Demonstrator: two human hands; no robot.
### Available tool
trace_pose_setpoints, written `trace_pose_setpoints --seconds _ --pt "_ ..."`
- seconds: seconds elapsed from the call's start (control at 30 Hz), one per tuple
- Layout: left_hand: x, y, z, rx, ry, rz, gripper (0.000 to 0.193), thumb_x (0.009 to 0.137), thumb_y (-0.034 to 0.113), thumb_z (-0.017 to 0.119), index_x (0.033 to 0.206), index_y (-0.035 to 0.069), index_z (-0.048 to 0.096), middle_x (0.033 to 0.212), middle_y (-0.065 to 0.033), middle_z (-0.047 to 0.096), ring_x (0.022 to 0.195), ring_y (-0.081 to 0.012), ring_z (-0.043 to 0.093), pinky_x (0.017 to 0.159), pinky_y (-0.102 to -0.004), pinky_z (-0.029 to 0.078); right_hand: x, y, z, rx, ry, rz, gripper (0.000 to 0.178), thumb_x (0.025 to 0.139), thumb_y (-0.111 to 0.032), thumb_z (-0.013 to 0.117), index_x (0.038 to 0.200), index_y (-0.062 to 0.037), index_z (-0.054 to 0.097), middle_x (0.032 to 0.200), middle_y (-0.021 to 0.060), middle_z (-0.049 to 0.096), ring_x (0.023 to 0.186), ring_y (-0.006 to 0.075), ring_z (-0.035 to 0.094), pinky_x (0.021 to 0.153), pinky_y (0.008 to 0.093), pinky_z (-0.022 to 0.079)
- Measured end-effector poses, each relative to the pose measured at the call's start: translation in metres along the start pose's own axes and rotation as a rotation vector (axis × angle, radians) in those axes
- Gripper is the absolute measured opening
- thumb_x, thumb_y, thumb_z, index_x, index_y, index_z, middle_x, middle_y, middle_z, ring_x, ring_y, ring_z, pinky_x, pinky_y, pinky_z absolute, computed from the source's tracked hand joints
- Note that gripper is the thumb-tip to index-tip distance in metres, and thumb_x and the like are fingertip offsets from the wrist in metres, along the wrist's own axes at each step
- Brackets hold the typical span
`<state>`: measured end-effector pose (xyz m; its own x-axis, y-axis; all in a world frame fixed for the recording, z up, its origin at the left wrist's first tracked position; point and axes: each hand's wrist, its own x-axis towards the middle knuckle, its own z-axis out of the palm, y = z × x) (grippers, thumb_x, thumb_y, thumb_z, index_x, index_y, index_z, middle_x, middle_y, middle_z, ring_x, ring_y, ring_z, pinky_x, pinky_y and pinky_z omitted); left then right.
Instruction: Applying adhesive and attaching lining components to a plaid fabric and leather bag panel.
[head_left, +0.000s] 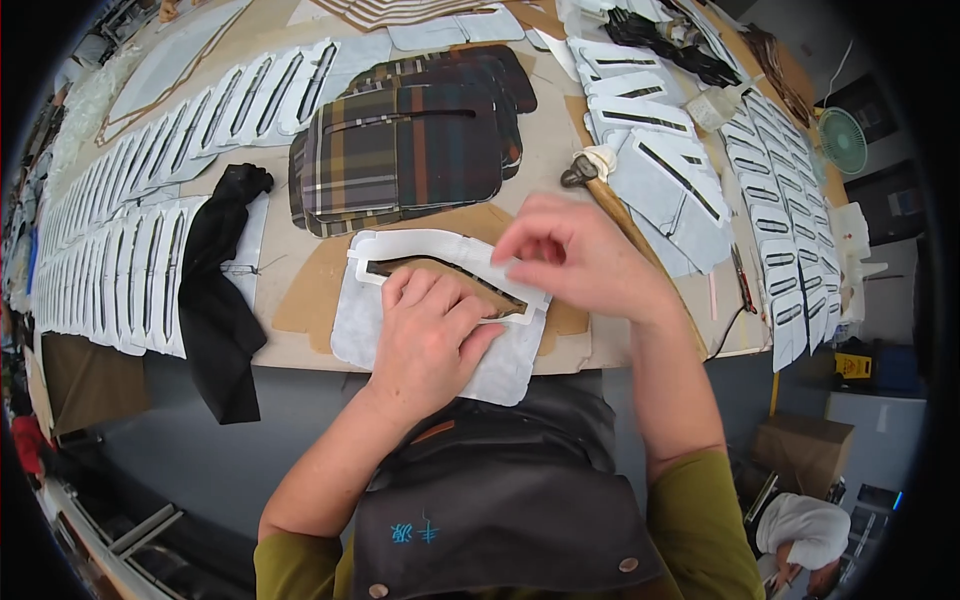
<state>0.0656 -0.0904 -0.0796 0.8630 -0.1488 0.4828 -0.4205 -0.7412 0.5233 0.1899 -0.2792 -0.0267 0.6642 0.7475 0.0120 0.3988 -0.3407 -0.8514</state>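
Note:
In front of me lies a pale grey-white fabric panel with a long curved slot framed by a white strip and dark edging. My left hand grips it at the slot's lower edge, fingers bent over the opening and thumb just below. Brown card shows through the slot. My right hand is raised over the panel's right end, fingers curled in and thumb near the index finger, slightly blurred. Whatever it pinches, if anything, is too small to make out. Under the panel lies a brown card template.
Plaid fabric panels are stacked beyond my hands. A hammer lies to the right, near a small bottle and a red-handled tool. Black cloth hangs over the table's front edge. Rows of slotted white pieces line the left.

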Motion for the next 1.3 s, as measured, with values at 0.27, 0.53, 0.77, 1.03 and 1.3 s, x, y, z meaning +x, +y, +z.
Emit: trace_pose_setpoints --seconds 0.27,0.53,0.77,1.03,1.3 --pt "0.000 0.001 -0.001 -0.039 0.042 0.025 0.025 0.070 0.016 0.086 0.088 0.013 0.069 0.097 -0.0004 0.064 0.099 -0.0251 0.056 0.095 -0.0421 0.035 0.021 -0.043 -0.007 -0.599 -0.713 0.088 0.021 0.071 -0.007 0.067 0.091 -0.0096 0.072 0.075 0.0072 0.066 0.075 0.0324 0.065 0.067 0.0441 0.049" --pt "0.003 0.000 -0.003 -0.094 0.001 -0.015 0.015 0.077 0.014 0.082 0.088 0.012 0.072 0.100 -0.0015 0.063 0.099 -0.0260 0.057 0.095 -0.0418 0.036 0.030 -0.035 -0.013 -0.608 -0.812 0.115 0.016 0.075 -0.007 0.066 0.090 -0.0093 0.073 0.073 0.0068 0.068 0.073 0.0302 0.066 0.066 0.0431 0.049" --pt "0.003 -0.002 -0.005 -0.102 -0.036 -0.059 0.013 0.077 0.013 0.081 0.087 0.012 0.073 0.100 -0.0023 0.062 0.100 -0.0261 0.056 0.094 -0.0415 0.036 0.027 -0.025 -0.016 -0.455 -0.719 0.147 0.011 0.078 -0.009 0.068 0.087 -0.0069 0.074 0.075 0.0090 0.072 0.072 0.0290 0.068 0.067 0.0404 0.051" --pt "0.004 0.000 -0.010 -0.106 -0.075 -0.016 0.011 0.077 0.013 0.081 0.083 0.011 0.072 0.102 -0.0030 0.062 0.099 -0.0258 0.056 0.094 -0.0421 0.036 0.022 -0.026 -0.018 -0.498 -0.663 0.090 0.011 0.075 -0.011 0.069 0.083 -0.0064 0.075 0.073 0.0100 0.071 0.071 0.0276 0.069 0.067 0.0393 0.052" --pt "0.005 -0.001 -0.004 -0.111 -0.078 -0.028 0.011 0.078 0.013 0.080 0.083 0.010 0.071 0.100 -0.0035 0.061 0.098 -0.0257 0.057 0.092 -0.0414 0.038 0.013 -0.018 -0.023 -0.329 -0.631 0.132 0.014 0.072 -0.007 0.065 0.083 -0.0073 0.074 0.077 0.0092 0.072 0.076 0.0288 0.068 0.070 0.0416 0.052"
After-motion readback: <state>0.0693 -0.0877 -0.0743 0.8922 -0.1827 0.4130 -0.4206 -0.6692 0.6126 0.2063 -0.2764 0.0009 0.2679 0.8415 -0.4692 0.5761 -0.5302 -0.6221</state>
